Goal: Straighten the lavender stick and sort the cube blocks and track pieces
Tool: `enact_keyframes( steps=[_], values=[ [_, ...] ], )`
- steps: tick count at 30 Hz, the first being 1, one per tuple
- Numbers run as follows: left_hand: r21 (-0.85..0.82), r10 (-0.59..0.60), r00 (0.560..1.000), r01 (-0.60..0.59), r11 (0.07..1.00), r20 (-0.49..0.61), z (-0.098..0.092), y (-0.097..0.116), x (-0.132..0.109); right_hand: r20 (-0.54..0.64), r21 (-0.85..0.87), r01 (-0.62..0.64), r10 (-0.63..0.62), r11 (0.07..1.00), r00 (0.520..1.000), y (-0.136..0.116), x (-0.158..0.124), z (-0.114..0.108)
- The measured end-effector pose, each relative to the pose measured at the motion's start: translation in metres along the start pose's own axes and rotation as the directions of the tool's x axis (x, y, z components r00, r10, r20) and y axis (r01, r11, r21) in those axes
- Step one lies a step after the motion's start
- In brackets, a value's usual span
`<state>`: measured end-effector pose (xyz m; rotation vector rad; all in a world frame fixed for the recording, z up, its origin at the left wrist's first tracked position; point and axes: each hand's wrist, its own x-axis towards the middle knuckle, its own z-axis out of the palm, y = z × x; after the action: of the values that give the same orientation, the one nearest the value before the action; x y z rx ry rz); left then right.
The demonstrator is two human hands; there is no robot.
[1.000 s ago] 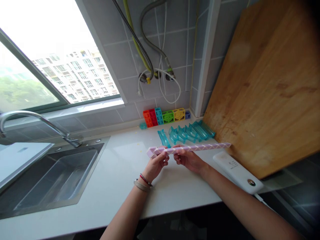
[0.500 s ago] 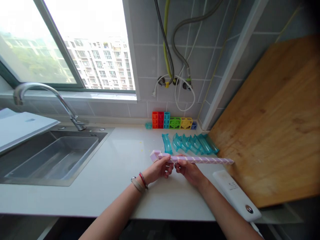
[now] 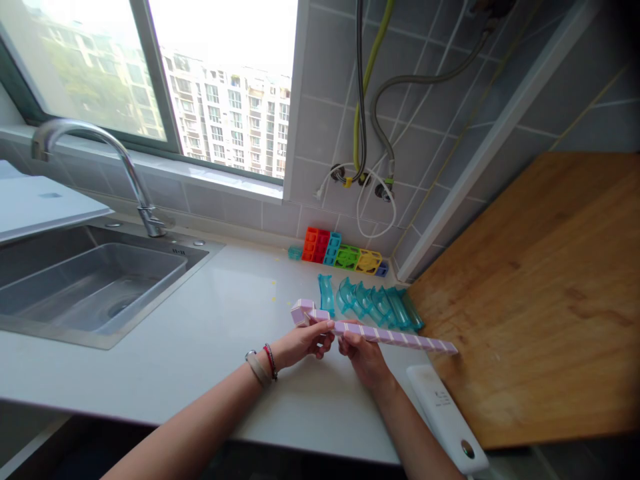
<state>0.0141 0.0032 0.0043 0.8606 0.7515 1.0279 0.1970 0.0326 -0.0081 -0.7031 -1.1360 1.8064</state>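
Both hands hold a long twisty snake puzzle [image 3: 385, 335] of lilac wedge segments with pale lines between them. Its left end is folded into a small bend; the rest runs straight and tapers to a point at the right, in front of the wooden board. My left hand [image 3: 311, 339] pinches it just right of the bend, thumb along the near side. Close beside it, my right hand [image 3: 364, 353] grips the straight part with thumb and curled fingers. Behind the puzzle lie several clear teal curved track pieces [image 3: 367, 301], one set apart at the left.
Coloured blocks [image 3: 345, 255] line the back wall. A leaning wooden board [image 3: 540, 300] bounds the right, with a white power strip or similar long device [image 3: 445, 417] before it. On the left are a sink [image 3: 113, 327] and faucet [image 3: 133, 177]. Hoses [image 3: 374, 87] hang above.
The view has tilted and shifted, so the counter appears slanted. Both hands keep their hold on the snake puzzle, and its right end now points lower in the picture.
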Motion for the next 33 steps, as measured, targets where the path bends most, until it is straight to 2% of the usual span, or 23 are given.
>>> enact_keyframes(
  steps=[6, 11, 16, 30, 33],
  values=[
    [0.028, 0.024, 1.0, -0.025, 0.999, 0.004, 0.0018, 0.0003, -0.0003, -0.03, -0.01, 0.038, -0.039, 0.999, 0.999, -0.0015, 0.0008, 0.0033],
    [0.004, -0.03, 1.0, 0.03, 1.0, 0.003, 0.0015, -0.0002, 0.0009, 0.001, 0.038, -0.04, 0.04, 0.998, 0.999, -0.0004, 0.0013, 0.0012],
    [-0.01, -0.066, 0.997, 0.067, 0.998, 0.025, 0.0007, 0.0, 0.001, -0.023, 0.003, -0.075, 0.075, 0.997, 0.997, 0.0039, 0.0009, -0.0022],
    [-0.022, -0.038, 0.999, 0.039, 0.999, 0.037, 0.0017, 0.0015, -0.0013, -0.038, -0.028, 0.015, -0.016, 0.999, 0.999, 0.0003, 0.0002, -0.0006],
    [-0.018, -0.035, 0.999, 0.036, 0.999, 0.032, 0.0015, 0.0017, -0.0016, -0.025, -0.015, 0.002, -0.002, 1.0, 1.0, 0.001, 0.0001, -0.0019]
  ],
)
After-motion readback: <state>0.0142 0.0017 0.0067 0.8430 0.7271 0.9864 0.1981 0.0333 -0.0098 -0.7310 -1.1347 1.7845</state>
